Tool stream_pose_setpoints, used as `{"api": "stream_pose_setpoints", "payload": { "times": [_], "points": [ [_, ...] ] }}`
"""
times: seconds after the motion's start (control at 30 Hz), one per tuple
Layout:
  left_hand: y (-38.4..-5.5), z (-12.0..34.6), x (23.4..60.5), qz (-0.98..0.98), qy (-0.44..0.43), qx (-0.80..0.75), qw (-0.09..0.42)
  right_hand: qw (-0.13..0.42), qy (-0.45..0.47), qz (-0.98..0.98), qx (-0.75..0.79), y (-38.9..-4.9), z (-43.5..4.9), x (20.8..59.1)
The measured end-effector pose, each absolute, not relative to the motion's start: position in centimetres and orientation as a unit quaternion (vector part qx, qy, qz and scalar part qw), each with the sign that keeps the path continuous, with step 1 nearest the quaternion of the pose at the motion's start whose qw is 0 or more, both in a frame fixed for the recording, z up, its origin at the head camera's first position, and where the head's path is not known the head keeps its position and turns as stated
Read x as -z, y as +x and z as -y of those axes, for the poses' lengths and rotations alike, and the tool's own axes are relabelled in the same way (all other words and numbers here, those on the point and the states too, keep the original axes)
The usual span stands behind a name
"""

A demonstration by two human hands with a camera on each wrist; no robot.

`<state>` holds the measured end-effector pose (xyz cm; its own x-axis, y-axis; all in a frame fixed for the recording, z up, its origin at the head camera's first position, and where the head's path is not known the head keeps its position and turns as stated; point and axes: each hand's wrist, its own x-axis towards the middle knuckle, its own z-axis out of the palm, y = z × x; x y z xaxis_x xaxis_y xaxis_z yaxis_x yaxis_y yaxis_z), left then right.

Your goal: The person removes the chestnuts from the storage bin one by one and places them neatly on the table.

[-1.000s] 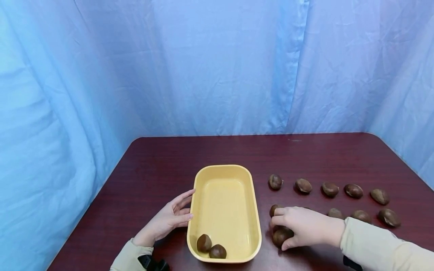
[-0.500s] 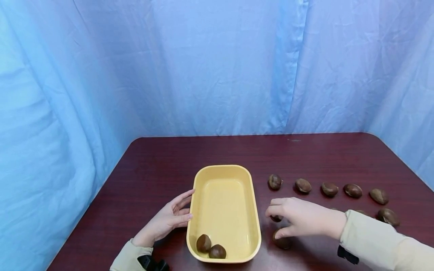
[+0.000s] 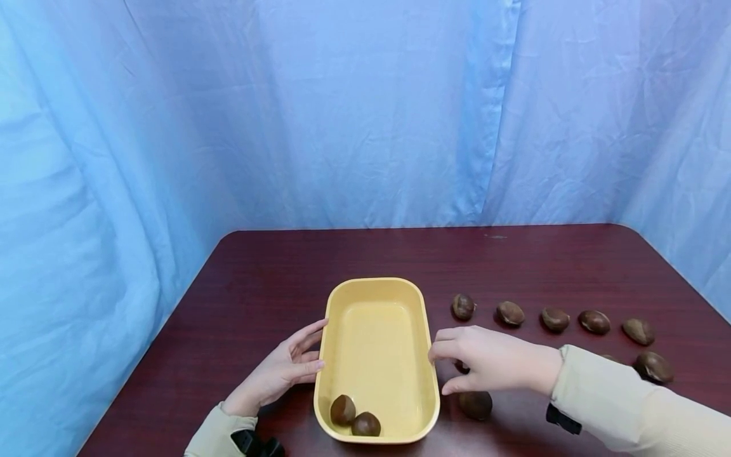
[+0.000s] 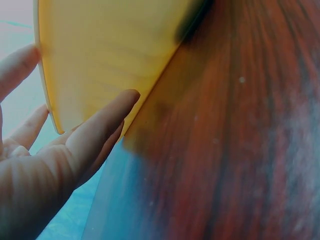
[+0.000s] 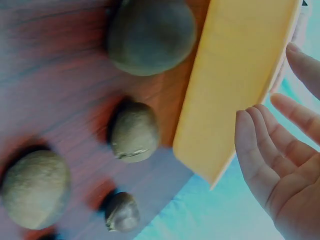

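Note:
A yellow plastic box stands on the table with two chestnuts in its near left corner. My left hand rests its extended fingers and thumb against the box's left side; the left wrist view shows the fingertips touching the wall. My right hand is at the box's right rim, fingers bent loosely. The right wrist view shows nothing in this hand. One chestnut lies just below it, and another is partly covered by it.
On the right half of the dark red table, several more chestnuts form a back row. Another chestnut lies nearer, beside the right sleeve, which hides part of that area. Blue curtains surround the table.
My right hand has lifted off the chestnuts and moved left to the box's right rim, leaving them on the table. The left hand and the box have stayed in place.

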<state>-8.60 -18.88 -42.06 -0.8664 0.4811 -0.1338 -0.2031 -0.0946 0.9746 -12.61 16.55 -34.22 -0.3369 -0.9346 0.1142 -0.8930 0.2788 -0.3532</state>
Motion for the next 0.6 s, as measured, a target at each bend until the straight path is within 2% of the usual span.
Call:
{"api": "stream_pose_setpoints", "payload": {
  "times": [0.2,0.6],
  "points": [
    [-8.6,18.9,41.9,-0.630,0.109,-0.732,0.236,0.072,-0.564,-0.806,0.163,-12.6,-14.9,33.6],
    [-8.6,18.9,42.0,-0.627,0.112,-0.734,0.234,0.044,-0.593,-0.791,0.144,-12.9,-12.4,33.3]
  ]
}}
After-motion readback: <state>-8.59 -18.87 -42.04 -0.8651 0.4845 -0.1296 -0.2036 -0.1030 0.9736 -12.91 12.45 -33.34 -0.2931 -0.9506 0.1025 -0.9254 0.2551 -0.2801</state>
